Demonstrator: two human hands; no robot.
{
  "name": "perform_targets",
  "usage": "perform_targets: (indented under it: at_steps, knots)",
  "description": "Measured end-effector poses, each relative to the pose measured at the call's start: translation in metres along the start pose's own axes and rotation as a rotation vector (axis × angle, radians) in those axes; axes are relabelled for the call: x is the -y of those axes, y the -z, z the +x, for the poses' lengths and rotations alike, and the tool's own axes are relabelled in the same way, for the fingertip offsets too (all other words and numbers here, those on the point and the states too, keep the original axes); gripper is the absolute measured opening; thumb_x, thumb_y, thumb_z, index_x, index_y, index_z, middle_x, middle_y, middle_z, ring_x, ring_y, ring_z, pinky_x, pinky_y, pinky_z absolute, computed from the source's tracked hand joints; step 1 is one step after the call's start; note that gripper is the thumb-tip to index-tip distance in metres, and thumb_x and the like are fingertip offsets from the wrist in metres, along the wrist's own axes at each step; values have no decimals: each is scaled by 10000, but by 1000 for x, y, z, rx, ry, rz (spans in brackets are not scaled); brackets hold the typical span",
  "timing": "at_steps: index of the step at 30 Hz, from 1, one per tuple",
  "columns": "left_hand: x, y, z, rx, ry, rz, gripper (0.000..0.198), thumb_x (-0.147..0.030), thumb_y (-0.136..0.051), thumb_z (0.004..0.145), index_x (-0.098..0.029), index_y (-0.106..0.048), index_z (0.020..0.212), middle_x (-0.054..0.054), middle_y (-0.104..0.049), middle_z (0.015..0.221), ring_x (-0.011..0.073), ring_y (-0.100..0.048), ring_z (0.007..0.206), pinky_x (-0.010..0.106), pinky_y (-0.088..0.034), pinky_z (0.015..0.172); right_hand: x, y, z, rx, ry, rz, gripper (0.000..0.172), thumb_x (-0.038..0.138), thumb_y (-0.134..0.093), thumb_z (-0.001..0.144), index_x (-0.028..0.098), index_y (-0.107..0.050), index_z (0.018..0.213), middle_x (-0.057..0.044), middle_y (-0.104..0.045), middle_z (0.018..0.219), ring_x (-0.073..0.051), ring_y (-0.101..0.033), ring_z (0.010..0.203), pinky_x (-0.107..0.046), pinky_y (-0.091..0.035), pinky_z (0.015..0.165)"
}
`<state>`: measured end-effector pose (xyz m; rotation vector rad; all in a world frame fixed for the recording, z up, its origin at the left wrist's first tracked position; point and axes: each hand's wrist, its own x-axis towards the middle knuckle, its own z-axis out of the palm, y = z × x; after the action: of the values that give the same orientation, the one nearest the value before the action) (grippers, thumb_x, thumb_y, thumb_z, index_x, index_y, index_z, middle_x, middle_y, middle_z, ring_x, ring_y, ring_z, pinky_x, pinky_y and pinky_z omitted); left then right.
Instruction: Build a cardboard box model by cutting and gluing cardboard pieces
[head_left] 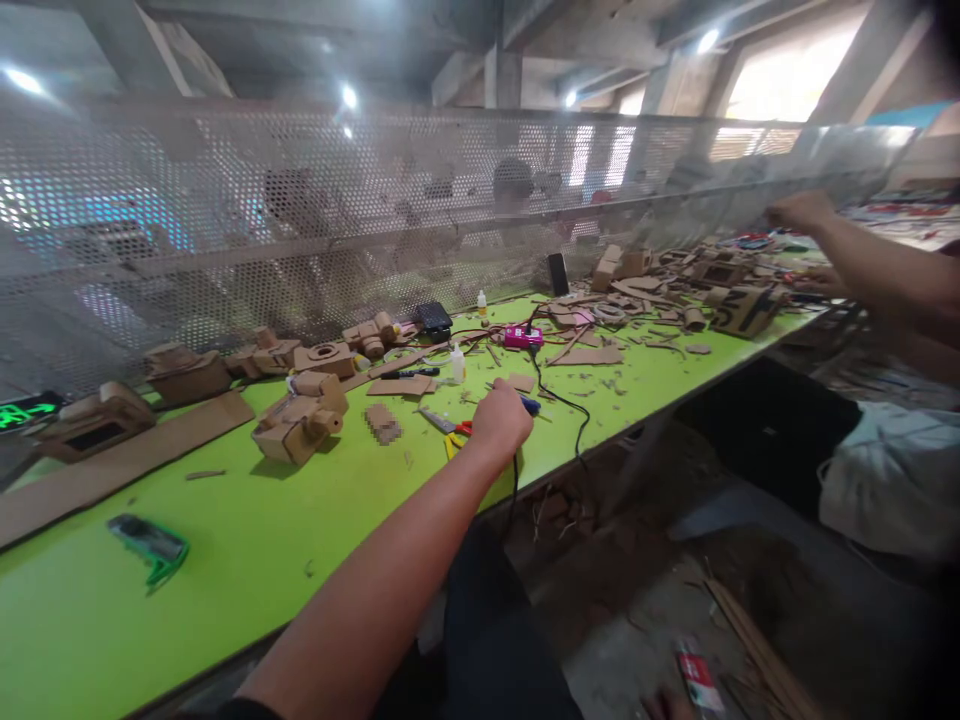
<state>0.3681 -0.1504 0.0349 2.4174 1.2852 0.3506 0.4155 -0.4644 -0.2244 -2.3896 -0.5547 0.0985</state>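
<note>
In the head view, the left hand (501,420) is above the lime green surface (337,520). Its fingers are bent inward, near a slim tool with a blue handle (531,406), which shows just at their right; I cannot tell if they are clamped on it. Scissors with grey blades and a red handle (435,421) lie just left of the fingers, beside a yellow handle (451,445).

Beyond the fingers is a bright pink box-shaped device (523,337) with a white label, too small to read. To their upper left stands a small white plastic bottle (458,364). Farther left is a brown cardboard model (300,420).

Well to the right and beyond the fingers, a brown cardboard box (745,312) carries big black letters; one looks like N, the rest I cannot read. Near it is another person's hand (801,212).

Low at the right of the fingers shows a red-and-white label (699,682), its writing blurred. The brownish patch beside it is unclear; I cannot tell if it is the right hand.
</note>
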Motion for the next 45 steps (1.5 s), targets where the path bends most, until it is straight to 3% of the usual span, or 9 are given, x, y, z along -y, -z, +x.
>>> perform_targets:
  at_steps: [4,7,10,12,15,20,26,35,45]
  knots:
    - [-1,-10,-10,-45,-32,47,393,-210,-503,892,-59,-535,1254,258,-688,1087,364,-669,1066,430,-511,863,-8,-11,14,204,160,164,486,628,-600,786,247,-591,485,-24,-601,503,-268,-631,469,-391,-530,463]
    - [-6,-10,-19,-63,-80,42,358,-228,-486,912,-50,-601,1200,246,-691,1056,368,-681,1020,447,-511,848,17,2,28,290,279,282,415,612,-580,785,287,-662,538,-19,-642,507,-284,-667,504,-402,-564,520]
    - [-5,2,-42,-101,-138,0,373,-328,-482,936,-76,-648,1154,241,-649,1177,367,-673,1015,452,-507,839,84,41,29,246,344,560,262,486,-623,853,264,-757,813,-47,-756,752,-266,-734,676,-361,-605,631]
    - [3,14,-69,-126,-215,-87,345,-366,-451,963,-163,-672,1133,153,-675,1161,300,-670,1015,393,-502,854,145,71,24,227,392,732,196,389,-639,888,246,-758,949,-58,-773,909,-228,-748,742,-328,-619,707]
    - [25,37,-122,-104,-368,-596,308,-395,-494,963,-220,-722,1074,63,-732,958,198,-666,750,311,-511,697,229,105,10,136,538,860,141,287,-635,912,238,-748,981,-46,-766,942,-184,-740,791,-277,-618,741]
    - [62,74,-187,-419,-405,-827,158,-243,-673,869,-232,-780,984,48,-749,917,186,-674,794,289,-533,711,303,114,-19,136,748,967,163,172,-625,918,265,-742,984,-13,-753,998,-161,-703,964,-259,-585,861]
    - [83,103,-206,-693,-563,-668,168,-102,-699,840,-190,-768,966,17,-761,883,100,-689,770,189,-558,717,328,109,-45,279,764,1082,206,146,-632,924,297,-746,1006,21,-744,998,-127,-683,968,-226,-563,879]
    - [97,116,-229,-837,-621,-499,136,-83,-686,855,-128,-749,966,31,-758,895,77,-698,800,131,-554,755,342,116,-67,249,894,967,232,124,-642,914,310,-736,1014,50,-747,992,-100,-679,953,-188,-550,858]
    - [111,128,-237,-924,-630,-80,138,-98,-680,858,-107,-711,992,48,-760,852,143,-710,741,250,-539,716,356,116,-71,110,1158,761,265,30,-614,878,218,-710,1037,-14,-732,998,-116,-685,934,-207,-543,869]
